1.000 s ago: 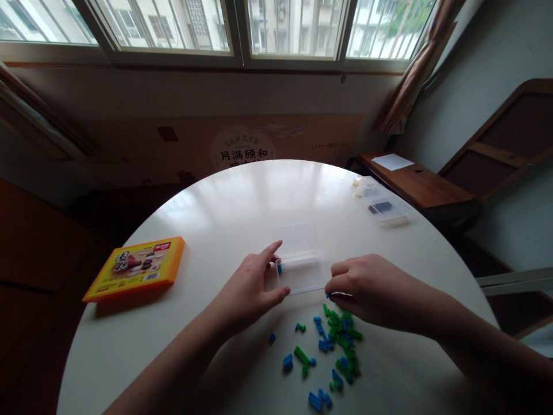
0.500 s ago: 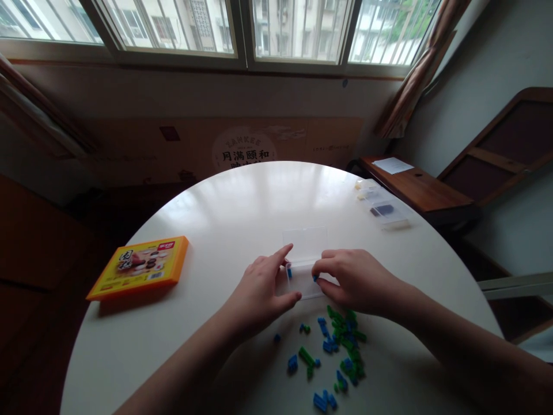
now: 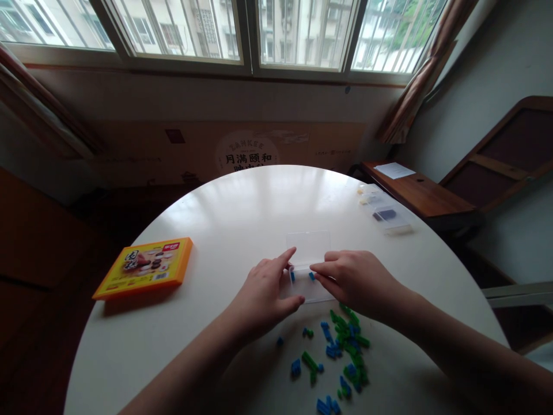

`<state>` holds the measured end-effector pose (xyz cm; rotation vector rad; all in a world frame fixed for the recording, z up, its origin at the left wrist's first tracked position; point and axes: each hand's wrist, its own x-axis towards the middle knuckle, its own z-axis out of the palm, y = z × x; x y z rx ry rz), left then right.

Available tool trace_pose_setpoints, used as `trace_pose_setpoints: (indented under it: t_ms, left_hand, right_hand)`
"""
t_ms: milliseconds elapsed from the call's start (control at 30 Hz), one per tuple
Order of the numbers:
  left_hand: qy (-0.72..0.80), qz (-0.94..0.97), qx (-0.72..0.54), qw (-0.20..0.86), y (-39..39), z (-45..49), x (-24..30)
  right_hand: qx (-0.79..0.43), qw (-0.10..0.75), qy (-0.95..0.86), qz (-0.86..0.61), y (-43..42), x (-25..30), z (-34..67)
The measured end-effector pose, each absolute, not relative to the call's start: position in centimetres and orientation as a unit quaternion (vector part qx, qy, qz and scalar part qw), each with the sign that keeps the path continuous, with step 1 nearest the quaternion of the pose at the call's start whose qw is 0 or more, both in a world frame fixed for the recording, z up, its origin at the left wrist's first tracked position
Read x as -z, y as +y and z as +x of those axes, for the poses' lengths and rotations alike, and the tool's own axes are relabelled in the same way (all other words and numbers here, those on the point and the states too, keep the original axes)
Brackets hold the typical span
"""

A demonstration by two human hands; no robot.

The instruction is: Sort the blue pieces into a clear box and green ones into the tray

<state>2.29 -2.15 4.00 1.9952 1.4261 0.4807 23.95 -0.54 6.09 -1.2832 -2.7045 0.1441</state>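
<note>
A small clear plastic box (image 3: pixel 307 290) with its lid open lies on the round white table (image 3: pixel 242 219). My left hand (image 3: pixel 264 291) rests at the box's left side, forefinger and thumb spread along its edge. My right hand (image 3: pixel 353 280) hovers over the box with fingers pinched on a tiny blue brick (image 3: pixel 311 277). Another blue brick (image 3: pixel 292 276) sits inside by the left wall. A scatter of blue and green bricks (image 3: pixel 341 346) lies just in front of the box.
An orange flat box (image 3: pixel 144 267) lies at the table's left. Clear plastic cases (image 3: pixel 384 210) sit at the far right edge. A wooden side table (image 3: pixel 421 193) with a paper stands beyond, under the window.
My right hand lifted a blue brick from the pile and carried it left over the open box. My left hand stayed at the box's side.
</note>
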Motion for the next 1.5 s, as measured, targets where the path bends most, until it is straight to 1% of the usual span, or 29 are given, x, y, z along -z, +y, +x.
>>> trace_pose_setpoints:
  t_ms: [133,267,367,600,733,900,1267,1500]
  left_hand:
    - [0.542,0.757,-0.183,0.314,-2.1,2.3,-4.1]
    - [0.544,0.758,-0.181,0.312,-2.1,2.3,-4.2]
    - [0.539,0.759,-0.186,0.314,-2.2,2.2,-4.0]
    - [0.537,0.762,-0.183,0.313,-2.1,2.3,-3.9]
    - [0.540,0.759,-0.175,0.320,-2.1,2.4,-4.1]
    - [0.537,0.763,-0.185,0.308,-2.1,2.3,-4.1]
    - [0.535,0.762,-0.183,0.315,-2.1,2.3,-4.0]
    - [0.531,0.762,-0.193,0.315,-2.1,2.2,-3.8]
  right_hand:
    - [-0.077,0.098,-0.903,-0.411,-0.3,-6.0,24.7]
    - [-0.095,0.087,-0.910,-0.393,0.2,-5.6,24.6]
    - [-0.092,0.083,-0.911,-0.394,0.3,-5.4,24.0]
    - [-0.094,0.111,-0.894,-0.425,-0.1,-5.3,22.7]
    - [-0.088,0.109,-0.886,-0.442,-0.2,-5.1,22.8]
    - [-0.096,0.105,-0.889,-0.436,-0.1,-4.8,22.6]
    - [-0.108,0.135,-0.886,-0.430,0.0,-4.5,22.3]
    - [-0.108,0.117,-0.888,-0.431,0.0,-4.2,22.2]
